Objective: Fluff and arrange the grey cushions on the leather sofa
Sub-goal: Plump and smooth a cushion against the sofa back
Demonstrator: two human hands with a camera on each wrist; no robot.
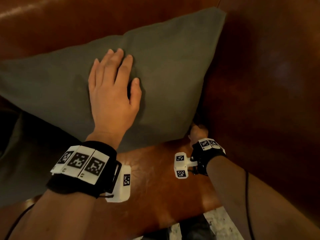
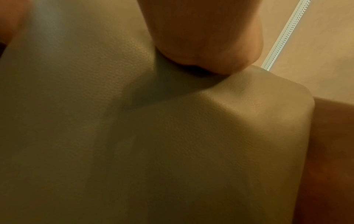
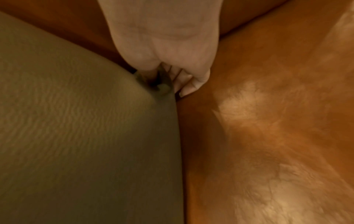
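The left hand (image 1: pixel 112 90) lies flat on the cushion (image 1: pixel 164 66), while the right hand (image 1: pixel 196 131) pinches its near right corner against the sofa (image 1: pixel 259 84).

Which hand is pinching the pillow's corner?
The right hand pinches the grey fabric cushion's bottom corner; the left hand presses flat on its front.

My left hand (image 1: pixel 112 94) presses flat on the grey cushion (image 1: pixel 164 66) leaning against the sofa (image 1: pixel 259 84), my right hand (image 1: pixel 196 131) at its near right corner.
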